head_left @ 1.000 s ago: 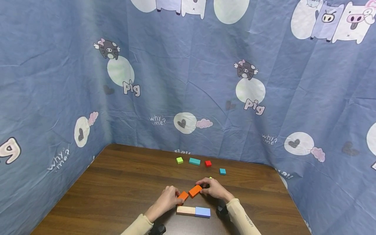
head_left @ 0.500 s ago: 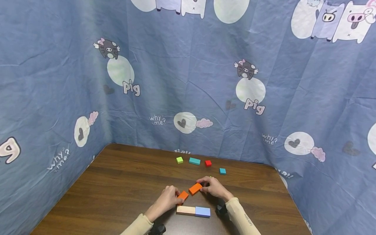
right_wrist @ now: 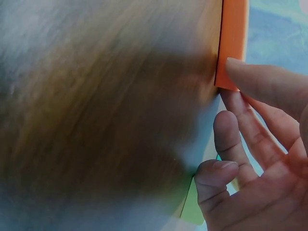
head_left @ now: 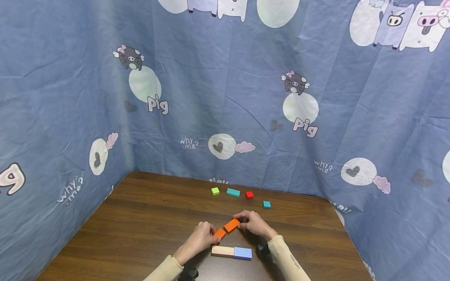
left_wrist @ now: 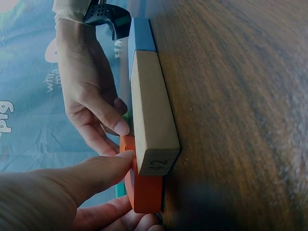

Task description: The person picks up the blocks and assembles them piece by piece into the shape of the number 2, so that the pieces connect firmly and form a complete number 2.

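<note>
Two orange blocks lie slantwise, end toward end, on the wooden table. My left hand (head_left: 201,239) pinches the nearer orange block (head_left: 219,234) between thumb and fingers; in the left wrist view the thumb presses on this orange block (left_wrist: 147,195). The farther orange block (head_left: 231,225) has its far end pinched by my right hand (head_left: 255,224), seen up close in the right wrist view as an orange block (right_wrist: 232,43) under the thumb. Just in front lies a natural wood block (head_left: 222,251), marked 42 on its end, with a blue block (head_left: 243,253) set against it.
Along the back of the table (head_left: 158,207) are a lime block (head_left: 215,191), a teal block (head_left: 233,192), a red block (head_left: 249,195) and a small blue-teal block (head_left: 266,205). A green block (right_wrist: 192,204) shows beyond my right fingers. A blue printed curtain (head_left: 197,109) encloses the table.
My right hand has shifted slightly left, bringing the farther orange block closer to the nearer one. The left hand and its block have stayed in place.
</note>
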A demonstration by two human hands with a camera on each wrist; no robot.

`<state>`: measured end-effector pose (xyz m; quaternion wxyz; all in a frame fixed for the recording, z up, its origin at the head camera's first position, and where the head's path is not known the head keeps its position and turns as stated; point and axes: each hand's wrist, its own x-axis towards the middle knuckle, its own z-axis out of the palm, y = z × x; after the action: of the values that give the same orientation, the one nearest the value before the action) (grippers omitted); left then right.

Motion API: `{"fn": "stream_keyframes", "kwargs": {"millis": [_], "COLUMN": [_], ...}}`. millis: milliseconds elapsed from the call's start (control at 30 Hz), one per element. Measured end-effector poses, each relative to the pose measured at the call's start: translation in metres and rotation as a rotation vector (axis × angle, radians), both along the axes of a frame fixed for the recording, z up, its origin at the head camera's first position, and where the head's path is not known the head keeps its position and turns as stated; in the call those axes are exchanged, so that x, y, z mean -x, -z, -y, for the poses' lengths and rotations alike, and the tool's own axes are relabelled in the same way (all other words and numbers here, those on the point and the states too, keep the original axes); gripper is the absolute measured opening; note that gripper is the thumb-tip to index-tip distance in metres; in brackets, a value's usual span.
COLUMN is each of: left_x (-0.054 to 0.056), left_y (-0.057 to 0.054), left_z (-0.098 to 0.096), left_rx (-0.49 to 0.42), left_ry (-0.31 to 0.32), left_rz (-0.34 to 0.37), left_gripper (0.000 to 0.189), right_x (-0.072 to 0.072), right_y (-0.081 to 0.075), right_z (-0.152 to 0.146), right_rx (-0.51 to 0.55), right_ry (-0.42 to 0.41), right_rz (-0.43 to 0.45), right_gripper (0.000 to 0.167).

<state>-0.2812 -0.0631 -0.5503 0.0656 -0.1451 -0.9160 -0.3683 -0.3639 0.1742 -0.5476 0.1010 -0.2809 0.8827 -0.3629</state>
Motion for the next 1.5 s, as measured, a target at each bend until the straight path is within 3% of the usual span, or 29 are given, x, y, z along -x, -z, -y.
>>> {"fn": "stream_keyframes", "kwargs": {"millis": [1067,1500], "left_x": [0.001,-0.001], "left_y": [0.000,0.003], "left_z": [0.000,0.000], "left_rx": [0.006,0.007], "left_ry": [-0.004,-0.002], "left_rz": [0.001,-0.007], "left_gripper": [0.018,0.018], "right_x": [-0.002,-0.005], "right_y": [-0.001,0.000], "right_z": [0.017,0.020], "right_rx": [0.001,0.033], "right_ry": [-0.053,-0.040], "right_rz": [-0.025,0.009], "right_gripper": [0.038,0.041]}}
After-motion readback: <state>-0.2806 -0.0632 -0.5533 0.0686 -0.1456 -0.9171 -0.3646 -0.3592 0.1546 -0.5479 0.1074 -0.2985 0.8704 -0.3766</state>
